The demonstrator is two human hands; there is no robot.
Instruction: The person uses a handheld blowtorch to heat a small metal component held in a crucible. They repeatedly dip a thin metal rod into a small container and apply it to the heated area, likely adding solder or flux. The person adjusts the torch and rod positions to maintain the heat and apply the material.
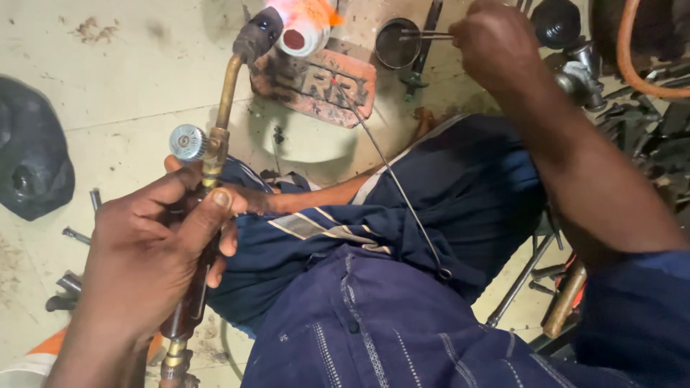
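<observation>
1. Here, my left hand (pixel 147 251) is wrapped tight around the brass torch (pixel 208 179), its nozzle aimed at a glowing workpiece (pixel 302 25) on the red brick (pixel 316 86) on the floor.
2. My right hand (pixel 496 43) is pinched shut on thin tweezers (pixel 424 34) over a small round tin (pixel 397 43), possibly flux.
3. A filler rod (pixel 388 169) lies across my lap.
4. I judge heating is under way; the next move calls for steady aim and a careful feed.
</observation>
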